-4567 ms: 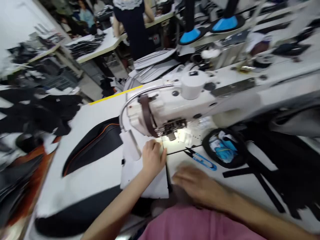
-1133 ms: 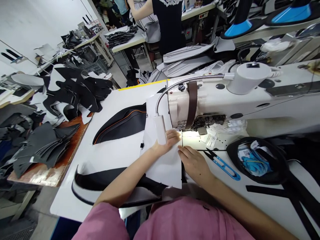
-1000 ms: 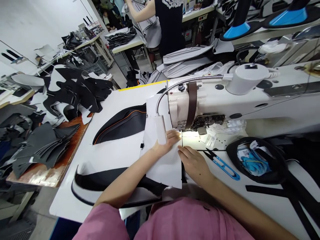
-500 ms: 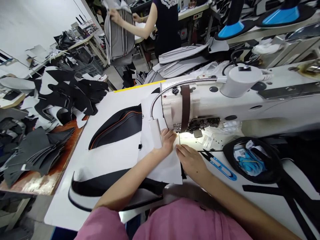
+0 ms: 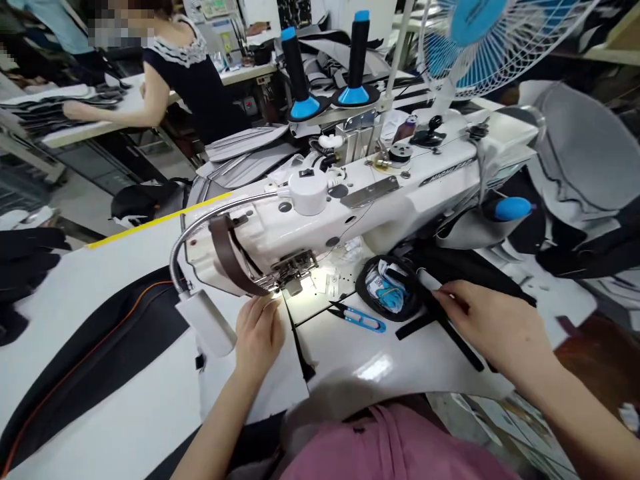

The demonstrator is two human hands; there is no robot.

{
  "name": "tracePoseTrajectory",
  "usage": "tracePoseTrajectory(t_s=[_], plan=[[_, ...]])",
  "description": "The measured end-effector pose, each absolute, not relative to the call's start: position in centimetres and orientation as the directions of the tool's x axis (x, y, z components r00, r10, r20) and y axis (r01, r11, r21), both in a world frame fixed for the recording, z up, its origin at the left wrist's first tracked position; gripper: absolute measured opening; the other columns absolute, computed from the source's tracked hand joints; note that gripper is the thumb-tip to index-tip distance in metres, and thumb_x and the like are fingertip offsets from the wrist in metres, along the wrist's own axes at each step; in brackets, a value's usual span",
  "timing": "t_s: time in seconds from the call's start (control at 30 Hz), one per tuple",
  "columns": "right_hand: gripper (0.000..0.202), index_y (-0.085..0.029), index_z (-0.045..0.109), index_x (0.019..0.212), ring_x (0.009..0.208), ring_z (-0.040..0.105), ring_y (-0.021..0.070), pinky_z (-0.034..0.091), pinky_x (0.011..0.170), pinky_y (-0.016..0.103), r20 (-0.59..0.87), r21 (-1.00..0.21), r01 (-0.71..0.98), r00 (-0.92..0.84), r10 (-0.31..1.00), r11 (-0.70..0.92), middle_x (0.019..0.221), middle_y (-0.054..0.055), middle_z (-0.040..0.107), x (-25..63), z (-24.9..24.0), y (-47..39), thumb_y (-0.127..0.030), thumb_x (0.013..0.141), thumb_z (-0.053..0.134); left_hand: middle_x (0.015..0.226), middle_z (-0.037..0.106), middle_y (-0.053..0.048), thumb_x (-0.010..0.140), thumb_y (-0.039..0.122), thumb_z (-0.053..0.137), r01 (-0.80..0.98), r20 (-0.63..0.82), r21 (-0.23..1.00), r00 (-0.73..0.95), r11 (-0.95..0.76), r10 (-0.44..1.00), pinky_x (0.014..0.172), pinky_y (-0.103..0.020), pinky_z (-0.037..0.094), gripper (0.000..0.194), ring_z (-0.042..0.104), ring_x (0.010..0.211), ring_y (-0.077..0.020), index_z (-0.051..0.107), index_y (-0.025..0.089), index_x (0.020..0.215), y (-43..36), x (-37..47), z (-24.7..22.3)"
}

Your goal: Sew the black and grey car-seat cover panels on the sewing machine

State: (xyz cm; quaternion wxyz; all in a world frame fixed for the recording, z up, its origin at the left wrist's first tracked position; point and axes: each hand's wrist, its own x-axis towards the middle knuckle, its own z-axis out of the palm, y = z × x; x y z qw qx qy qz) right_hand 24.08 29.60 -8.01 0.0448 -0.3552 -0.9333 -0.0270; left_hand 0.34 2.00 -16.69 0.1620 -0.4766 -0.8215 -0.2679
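My left hand (image 5: 259,333) is on a white sheet (image 5: 270,393), its bent fingers closed on the material just below the sewing machine's (image 5: 260,233) needle area. The needle itself is hidden. Black material shows along the sheet's right edge. Over on the right, my right hand (image 5: 493,327) has its thumb and fingers closed at a narrow black strip (image 5: 457,333) lying on the table. Between the hands lie blue thread snips (image 5: 361,318) with dark blades. Behind them sits a round black coil (image 5: 367,303) with labels and blue material inside.
A lamp head (image 5: 207,323) on a bent metal neck hangs left of my left hand. A black panel (image 5: 110,340) with orange piping lies on the table. Two black thread cones (image 5: 357,60) and a fan (image 5: 480,40) stand behind. A person (image 5: 185,73) works beyond the machine.
My right hand has left the white sheet and moved right to the black strip. My left hand stays at the sheet. The view has turned to the right.
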Motion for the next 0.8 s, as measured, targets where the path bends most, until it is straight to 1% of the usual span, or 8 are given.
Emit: tracePoseTrajectory(t_s=[0.13,0.2,0.37,0.5,0.57,0.63,0.73,0.8], plan=[[0.02,-0.021,0.067,0.09,0.063,0.066,0.0261,0.035,0.047,0.029,-0.168,0.182,0.642,-0.726,0.666,0.745,0.071,0.006,0.069,25.0,-9.4,30.9,-0.036,0.084,0.056,0.105,0.061,-0.009,0.081,0.007,0.055,0.9,0.561,0.291,-0.436,0.325,0.704,0.091,-0.043,0.048,0.024,0.056,0.105,-0.0241,0.058,0.019,0.102,2.1,0.9,-15.9],[0.02,-0.019,0.066,0.089,0.064,0.067,0.0271,0.036,0.047,0.029,-0.229,0.22,0.627,-0.711,0.664,0.747,0.069,0.008,0.068,24.4,-10.2,30.5,-0.032,0.087,0.052,0.106,0.059,-0.01,0.081,0.007,0.054,0.898,0.549,0.303,-0.437,0.318,0.712,0.091,-0.042,0.048,0.024,0.055,0.105,-0.0239,0.058,0.018,0.102,2.1,1.0,-15.8],[0.026,-0.015,0.064,0.101,0.068,0.068,0.0286,0.038,0.048,0.03,-0.208,0.25,0.638,-0.699,0.684,0.728,0.071,0.01,0.068,23.0,-10.8,30.2,-0.031,0.088,0.048,0.106,0.058,-0.009,0.082,0.007,0.053,0.897,0.538,0.336,-0.433,0.287,0.723,0.092,-0.042,0.048,0.025,0.054,0.107,-0.0234,0.058,0.019,0.103,1.9,0.9,-15.9],[0.026,-0.014,0.067,0.091,0.059,0.066,0.0283,0.038,0.045,0.031,-0.144,0.259,0.644,-0.711,0.688,0.72,0.065,0.01,0.066,23.3,-9.5,29.6,-0.026,0.089,0.044,0.107,0.058,-0.01,0.083,0.008,0.052,0.872,0.529,0.418,-0.461,0.254,0.713,0.094,-0.042,0.047,0.024,0.052,0.11,-0.024,0.06,0.02,0.102,1.8,1.1,-15.9],[0.031,-0.014,0.067,0.098,0.058,0.065,0.0264,0.041,0.044,0.032,0.015,0.147,0.615,-0.785,0.62,0.775,0.07,0.011,0.067,23.3,-8.4,28.3,-0.027,0.09,0.04,0.106,0.059,-0.01,0.085,0.011,0.052,0.818,0.507,0.524,-0.523,0.237,0.685,0.091,-0.041,0.048,0.021,0.054,0.109,-0.0232,0.062,0.02,0.101,1.9,1.7,-15.3],[0.036,-0.017,0.063,0.115,0.067,0.067,0.0223,0.049,0.052,0.031,0.164,-0.094,0.408,-0.894,0.418,0.908,0.085,0.011,0.068,22.5,-7.5,26.2,-0.027,0.091,0.038,0.101,0.061,-0.01,0.087,0.019,0.053,0.673,0.405,0.711,-0.63,0.205,0.663,0.081,-0.035,0.051,0.016,0.059,0.096,-0.0203,0.064,0.019,0.098,2.1,2.6,-14.4],[0.035,-0.022,0.062,0.118,0.085,0.067,0.015,0.054,0.071,0.024,0.297,-0.487,-0.068,-0.951,0.091,0.871,0.099,0.008,0.068,19.8,-7.5,21.9,-0.023,0.093,0.036,0.086,0.064,-0.009,0.09,0.038,0.051,0.163,-0.017,0.974,-0.647,0.16,0.762,0.059,-0.027,0.047,0.029,0.06,0.068,-0.0147,0.067,0.015,0.094,2.7,3.9,-13.1],[0.028,-0.023,0.066,0.107,0.085,0.067,0.0134,0.054,0.075,0.022,0.295,-0.669,-0.187,-0.955,0.026,0.719,0.095,0.005,0.069,17.9,-8.4,19.1,-0.021,0.093,0.042,0.073,0.063,-0.008,0.089,0.051,0.047,-0.176,-0.225,0.973,-0.548,0.152,0.805,0.054,-0.025,0.043,0.045,0.057,0.06,-0.0131,0.068,0.011,0.09,3.0,4.4,-12.8]])
